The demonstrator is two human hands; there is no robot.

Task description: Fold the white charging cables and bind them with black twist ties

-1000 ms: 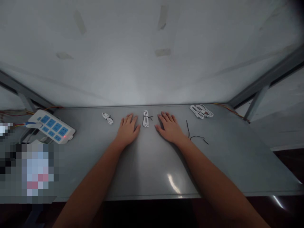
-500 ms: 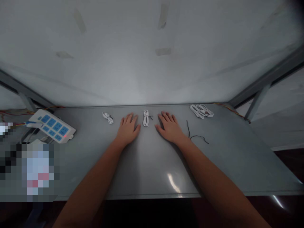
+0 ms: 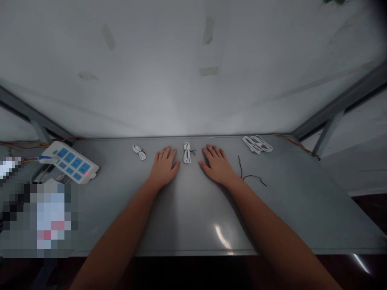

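My left hand [image 3: 163, 167] lies flat on the grey table [image 3: 193, 209], fingers spread and holding nothing. Mirroring it, my right hand [image 3: 216, 164] rests palm down and open. Between the two sits a bundled white cable [image 3: 187, 153], wrapped round its middle with a black tie. Left of my left hand is a smaller white cable bundle [image 3: 139, 152], also bound with a black tie. Beyond my right hand, near the back edge, lies a loosely coiled white cable [image 3: 256, 144]. Two loose black ties [image 3: 254, 176] are beside my right wrist.
A white power strip [image 3: 72, 162] with blue sockets and a red light stands at the left, a plug in it. Behind the table rises a pale wall [image 3: 169, 92] with tape pieces. Metal frame bars [image 3: 338, 104] slope along both sides. A pixelated patch hides the lower left.
The view has shifted slightly, so everything sits a little lower in the picture. Both hands stay in place on the table, and the cables have not moved.
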